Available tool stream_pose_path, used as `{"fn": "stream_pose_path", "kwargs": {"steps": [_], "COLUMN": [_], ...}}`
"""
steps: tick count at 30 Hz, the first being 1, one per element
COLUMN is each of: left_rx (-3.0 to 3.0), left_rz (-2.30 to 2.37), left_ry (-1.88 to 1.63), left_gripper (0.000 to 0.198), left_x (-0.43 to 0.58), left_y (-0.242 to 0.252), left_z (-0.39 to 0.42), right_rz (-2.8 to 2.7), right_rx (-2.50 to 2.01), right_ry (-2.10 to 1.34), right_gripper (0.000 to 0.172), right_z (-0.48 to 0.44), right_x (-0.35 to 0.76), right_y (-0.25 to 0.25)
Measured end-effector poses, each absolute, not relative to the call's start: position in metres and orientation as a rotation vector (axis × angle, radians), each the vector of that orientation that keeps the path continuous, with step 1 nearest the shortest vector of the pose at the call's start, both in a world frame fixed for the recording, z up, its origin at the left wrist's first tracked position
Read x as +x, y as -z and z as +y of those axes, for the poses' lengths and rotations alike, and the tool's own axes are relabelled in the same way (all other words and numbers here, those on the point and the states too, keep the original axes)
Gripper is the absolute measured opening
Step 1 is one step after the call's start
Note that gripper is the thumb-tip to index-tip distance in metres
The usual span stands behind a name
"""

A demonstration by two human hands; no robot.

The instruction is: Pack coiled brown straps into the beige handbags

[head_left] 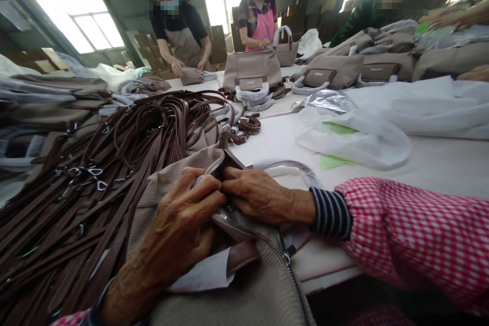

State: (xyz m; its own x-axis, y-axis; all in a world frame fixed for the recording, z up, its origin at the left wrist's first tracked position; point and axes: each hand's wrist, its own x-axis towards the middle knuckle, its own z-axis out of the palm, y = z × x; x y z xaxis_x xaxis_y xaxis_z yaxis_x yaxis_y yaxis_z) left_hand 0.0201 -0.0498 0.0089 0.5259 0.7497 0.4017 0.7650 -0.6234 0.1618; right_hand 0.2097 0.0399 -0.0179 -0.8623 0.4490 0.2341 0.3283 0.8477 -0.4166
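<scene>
A beige handbag [244, 290] with a metal zipper lies in front of me at the near edge of a white table [439, 163]. My left hand [183, 224] grips the bag's upper edge by the open zipper, fingers curled over the fabric. My right hand [260, 196] comes in from the right in a red checked sleeve, its fingers pinched at the zipper opening against my left fingers. White wrapping paper [206, 275] sticks out under my left wrist. What my fingertips hold inside the opening is hidden.
A big pile of brown leather straps [95, 183] with metal clips fills the left side. Clear plastic bags [351, 132] lie at the right. Finished beige handbags [252, 69] stand at the back, where three people work across the table.
</scene>
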Motion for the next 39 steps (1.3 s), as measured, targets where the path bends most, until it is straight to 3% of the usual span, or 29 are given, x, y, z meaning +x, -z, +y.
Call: {"fn": "stream_pose_path", "kwargs": {"steps": [6, 13, 19, 32, 39], "left_rx": [-2.753, -2.76, -2.779, -2.779, -2.767], "left_rz": [-1.344, -1.383, -1.385, -1.437, -1.423], "left_ry": [0.647, 0.722, 0.757, 0.833, 0.873], "left_gripper": [0.022, 0.02, 0.018, 0.021, 0.024], "left_x": [0.02, 0.022, 0.022, 0.02, 0.02], "left_y": [-0.012, -0.014, -0.013, -0.009, -0.007], "left_z": [-0.047, -0.047, -0.046, -0.043, -0.045], "right_rz": [-2.751, -2.299, -2.595, -2.877, -2.792], "right_rx": [-0.249, -0.387, -0.482, -0.509, -0.777], "right_ry": [-0.697, -1.152, -0.846, -0.27, -0.238], "right_gripper": [0.015, 0.038, 0.005, 0.008, 0.007], "right_z": [0.043, 0.048, 0.036, 0.022, 0.024], "right_x": [0.227, 0.24, 0.243, 0.233, 0.224], "right_y": [0.016, 0.019, 0.014, 0.014, 0.015]}}
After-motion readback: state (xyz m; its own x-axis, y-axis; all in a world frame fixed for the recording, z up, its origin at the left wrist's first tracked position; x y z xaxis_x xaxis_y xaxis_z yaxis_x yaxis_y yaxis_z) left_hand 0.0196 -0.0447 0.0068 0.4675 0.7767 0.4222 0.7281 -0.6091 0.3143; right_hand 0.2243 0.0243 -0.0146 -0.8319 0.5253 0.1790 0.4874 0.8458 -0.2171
